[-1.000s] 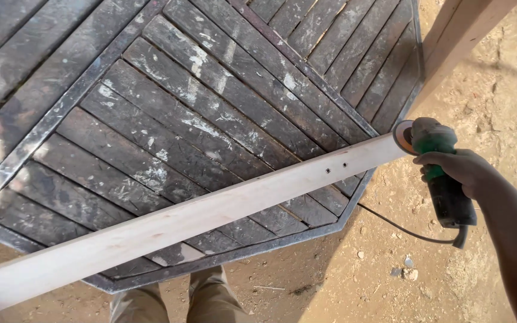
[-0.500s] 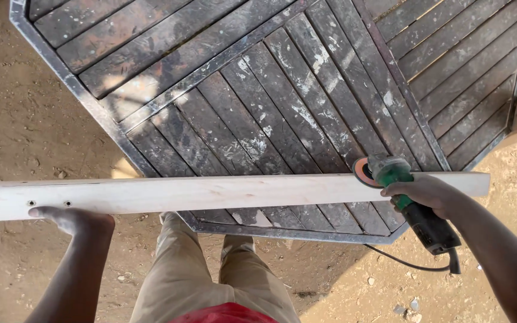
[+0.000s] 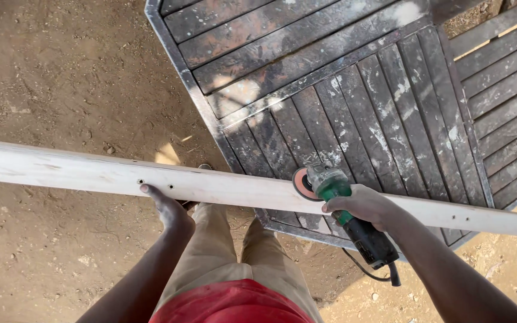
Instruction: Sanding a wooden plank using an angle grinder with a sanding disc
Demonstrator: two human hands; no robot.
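1. The right hand [image 3: 363,206] is clamped around the green body of an angle grinder [image 3: 345,215], whose orange disc [image 3: 300,183] meets the near edge of a long pale wooden plank [image 3: 79,173].
2. The left hand [image 3: 169,209] grips the plank from below, well apart from the right hand.
3. The plank lies across the corner of a dark slatted metal desk [image 3: 354,90], its left end out over the dirt ground [image 3: 61,78].
4. A black cord [image 3: 363,272] trails from the grinder.

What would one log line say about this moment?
left hand: steadies pale plank | right hand: grips green grinder, disc on plank | under: slatted table | ground: dirt
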